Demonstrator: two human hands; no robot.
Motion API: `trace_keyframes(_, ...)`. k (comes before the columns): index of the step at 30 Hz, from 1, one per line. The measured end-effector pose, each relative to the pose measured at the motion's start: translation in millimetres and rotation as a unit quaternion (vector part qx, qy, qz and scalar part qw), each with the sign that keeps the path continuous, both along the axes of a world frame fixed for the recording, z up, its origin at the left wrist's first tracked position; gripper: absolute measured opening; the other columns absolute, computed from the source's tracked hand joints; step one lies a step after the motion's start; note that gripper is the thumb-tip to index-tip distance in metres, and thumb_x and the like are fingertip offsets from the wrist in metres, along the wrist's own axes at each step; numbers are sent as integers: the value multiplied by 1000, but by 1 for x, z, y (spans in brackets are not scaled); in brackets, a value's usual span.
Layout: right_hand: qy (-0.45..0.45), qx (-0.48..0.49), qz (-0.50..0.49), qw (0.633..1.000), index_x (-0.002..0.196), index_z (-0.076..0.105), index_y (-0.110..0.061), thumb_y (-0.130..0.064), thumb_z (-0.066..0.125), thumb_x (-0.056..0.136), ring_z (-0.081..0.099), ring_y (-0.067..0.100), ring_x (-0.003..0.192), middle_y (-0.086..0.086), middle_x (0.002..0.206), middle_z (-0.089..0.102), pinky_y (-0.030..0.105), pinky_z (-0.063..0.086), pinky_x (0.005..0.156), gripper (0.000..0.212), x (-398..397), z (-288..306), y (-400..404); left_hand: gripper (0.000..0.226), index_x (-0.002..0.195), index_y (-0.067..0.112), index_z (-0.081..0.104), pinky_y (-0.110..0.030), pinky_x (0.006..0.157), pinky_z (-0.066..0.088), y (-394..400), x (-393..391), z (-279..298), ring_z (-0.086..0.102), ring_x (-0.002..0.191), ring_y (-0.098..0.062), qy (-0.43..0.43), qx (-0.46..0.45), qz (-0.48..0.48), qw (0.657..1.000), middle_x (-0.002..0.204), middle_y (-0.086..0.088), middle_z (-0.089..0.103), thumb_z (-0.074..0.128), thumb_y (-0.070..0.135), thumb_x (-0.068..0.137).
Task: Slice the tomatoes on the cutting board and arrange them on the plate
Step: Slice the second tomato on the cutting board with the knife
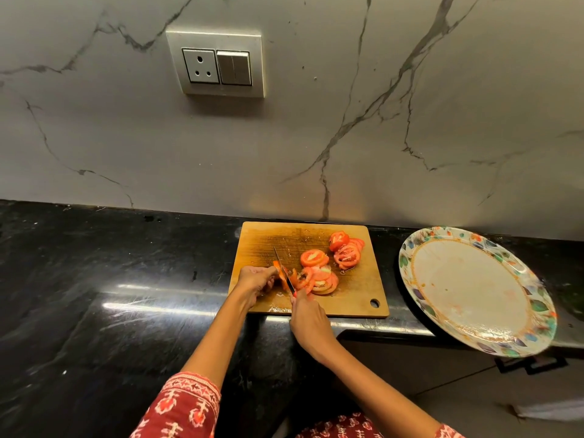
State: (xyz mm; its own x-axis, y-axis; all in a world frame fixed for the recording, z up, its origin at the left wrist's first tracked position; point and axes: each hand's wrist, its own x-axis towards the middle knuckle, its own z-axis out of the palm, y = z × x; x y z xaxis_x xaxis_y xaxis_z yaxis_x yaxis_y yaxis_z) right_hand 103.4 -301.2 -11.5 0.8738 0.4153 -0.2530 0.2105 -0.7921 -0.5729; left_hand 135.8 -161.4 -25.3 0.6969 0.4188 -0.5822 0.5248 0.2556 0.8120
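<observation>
A wooden cutting board (271,238) lies on the black counter against the wall. Several tomato slices (319,273) are piled at its middle, and a second pile of slices (346,252) lies toward its back right. My left hand (254,281) grips the last tomato piece (278,269) at the board's front left. My right hand (308,317) grips the knife (282,269) by its handle, the blade standing in the tomato piece right beside my left fingers. A floral-rimmed plate (474,289) sits to the right of the board, holding no slices.
The black stone counter (110,295) stretches wide to the left of the board. Behind the board rises a marble wall with a socket and switch panel (216,64). The plate's near edge overhangs the counter's front edge, above a drawer handle (531,365).
</observation>
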Motion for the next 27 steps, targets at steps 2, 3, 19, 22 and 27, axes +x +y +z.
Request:
trace_keyframes(2,-3,7,2,1000,111,46,-4,-20,26,102,57,35,95,19,105,58,34,35,68,27,-1,-1,-1,19,60,6,64,-15,40,31,0,1,0,37,35,-5,2,1,-5,1000,47,-1,52,69,11,78)
trace_keyframes(3,-7,8,3,1000,111,46,-4,-20,26,102,57,35,94,19,104,59,34,35,67,28,0,-1,0,20,59,7,64,-16,42,32,-1,1,0,37,36,-5,1,4,-4,1000,49,-2,52,68,11,78)
trace_keyframes(19,-28,-11,-8,1000,116,44,-3,-19,24,103,57,34,99,19,106,61,32,32,67,29,3,-1,6,24,56,9,64,-18,43,33,-2,1,0,37,40,-8,-1,27,-10,1000,48,-2,51,68,12,79)
trace_keyframes(22,-29,-11,-10,999,117,45,-3,-16,26,102,56,34,100,19,107,60,33,33,69,27,8,-2,12,24,55,9,63,-16,39,33,-2,0,0,37,35,-5,-3,34,-1,999,39,2,49,68,12,79)
trace_keyframes(27,-28,-17,1,999,118,43,-4,-17,25,102,56,34,99,19,106,60,34,34,70,28,6,-6,8,27,52,10,62,-16,38,33,-2,0,1,36,38,-8,2,39,0,999,39,1,48,69,12,78)
